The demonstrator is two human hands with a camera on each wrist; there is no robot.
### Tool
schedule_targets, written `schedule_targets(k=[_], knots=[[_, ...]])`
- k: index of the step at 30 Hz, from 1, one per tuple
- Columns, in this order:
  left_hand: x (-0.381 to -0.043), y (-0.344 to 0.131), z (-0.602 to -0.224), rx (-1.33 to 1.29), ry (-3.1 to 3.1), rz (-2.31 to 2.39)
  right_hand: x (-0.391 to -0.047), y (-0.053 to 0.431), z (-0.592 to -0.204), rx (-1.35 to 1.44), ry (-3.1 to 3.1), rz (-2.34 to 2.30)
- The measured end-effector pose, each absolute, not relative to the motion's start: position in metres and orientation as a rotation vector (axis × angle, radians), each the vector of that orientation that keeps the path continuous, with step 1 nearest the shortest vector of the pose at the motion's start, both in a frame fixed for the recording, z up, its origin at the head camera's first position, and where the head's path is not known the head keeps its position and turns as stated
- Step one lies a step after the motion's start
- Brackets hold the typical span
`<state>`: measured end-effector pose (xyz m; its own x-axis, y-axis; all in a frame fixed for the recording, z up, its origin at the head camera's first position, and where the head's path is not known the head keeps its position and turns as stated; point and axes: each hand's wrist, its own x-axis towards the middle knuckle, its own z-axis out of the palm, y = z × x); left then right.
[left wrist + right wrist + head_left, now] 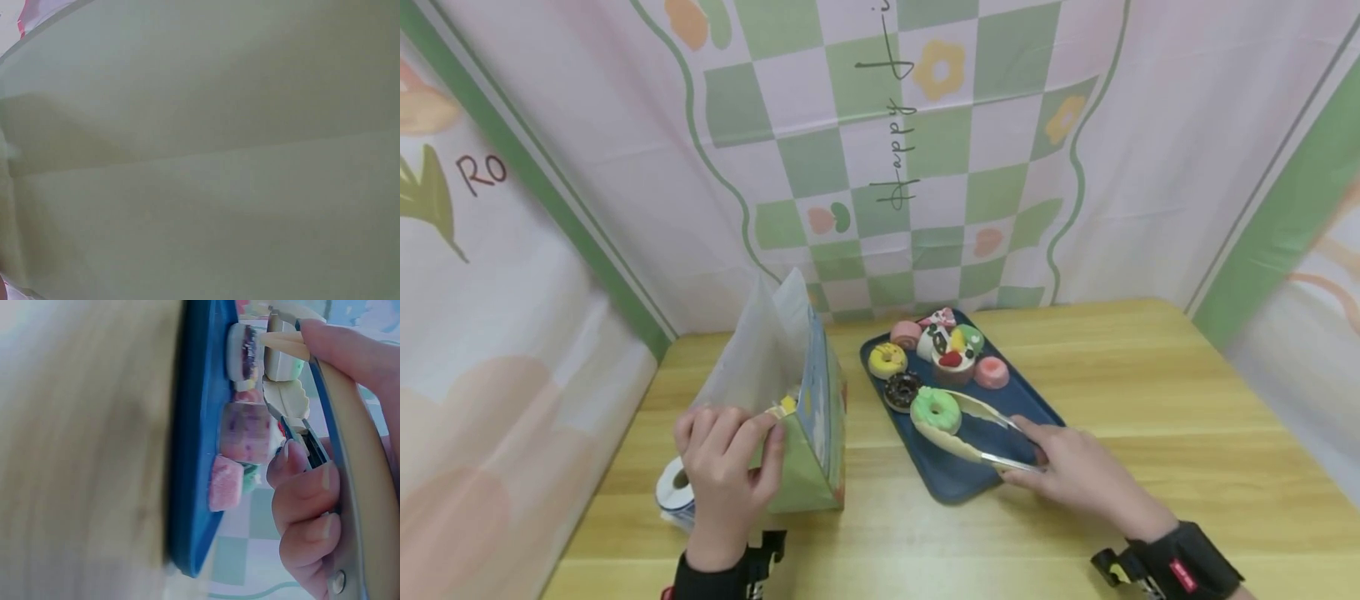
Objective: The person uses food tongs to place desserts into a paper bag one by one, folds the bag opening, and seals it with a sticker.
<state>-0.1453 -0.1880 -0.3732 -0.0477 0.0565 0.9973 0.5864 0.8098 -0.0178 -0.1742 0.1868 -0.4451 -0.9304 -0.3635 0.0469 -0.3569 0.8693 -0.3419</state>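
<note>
My left hand (730, 450) grips the near upper edge of an upright green paper bag (808, 475), whose mouth is open. The bag's wall (206, 187) fills the left wrist view and hides that hand's fingers. My right hand (1078, 471) holds cream-tipped metal tongs (958, 447). Between the tong tips is a green-iced donut (927, 397), held over the left side of a dark blue tray (958, 483). In the right wrist view, fingers curl round the tongs (353, 456), with the donut (284, 365) at their far end, above the tray.
On the tray sit a chocolate donut (895, 396), a yellow donut (887, 360), a strawberry-topped cake (953, 367), a pink cake (992, 372) and several other pastries. A white roll (674, 492) stands left of the bag. Printed cloth (865, 167) hangs behind the wooden table (1150, 375).
</note>
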Motion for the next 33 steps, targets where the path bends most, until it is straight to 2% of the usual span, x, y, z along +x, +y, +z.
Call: schedule_targets(k=[14, 33], knots=[[-0.145, -0.188, -0.374, -0.525, -1.59, -0.462, -0.177, 0.186, -0.412, -0.675, 3.147, -0.455], [-0.145, -0.186, -0.371, -0.527, -1.56, -0.471, -0.19, 0.179, -0.34, -1.023, 3.247, -0.365]])
